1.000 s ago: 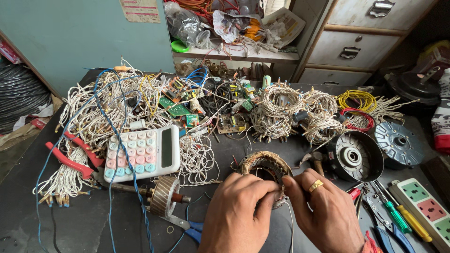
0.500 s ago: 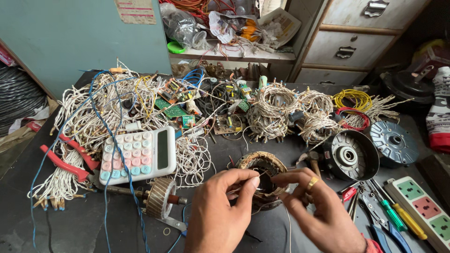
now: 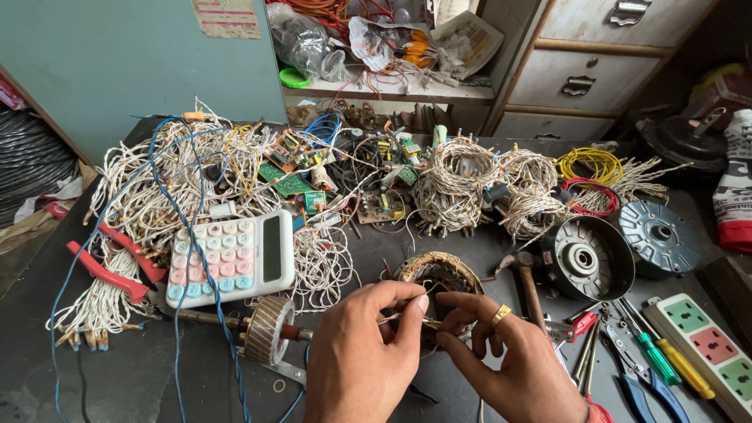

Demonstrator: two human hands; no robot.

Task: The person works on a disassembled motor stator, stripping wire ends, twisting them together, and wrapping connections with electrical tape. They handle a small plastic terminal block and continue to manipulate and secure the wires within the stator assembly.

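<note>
Hands meet low in the middle of the dark table (image 3: 94, 368). The left hand (image 3: 364, 356) pinches a thin wire (image 3: 389, 317) between its thumb and first finger, so its grip is narrow and tight. The right hand (image 3: 505, 364), with a gold ring (image 3: 500, 315) on one finger, brings its fingertips close to the same wire; I cannot tell if it really grips it. Both hands are right over a round coil ring (image 3: 439, 270) wrapped in brown tape, which lies flat on the table just behind the fingers.

To the left lies a white calculator (image 3: 231, 258) with pink and blue keys, on a big heap of white wires (image 3: 149, 196). A small motor part on a rod (image 3: 266, 329) lies just beside the left hand. To the right are a hammer (image 3: 526, 286), a round black motor case (image 3: 587, 258), some screwdrivers (image 3: 666, 364) and a power strip (image 3: 709, 345).
</note>
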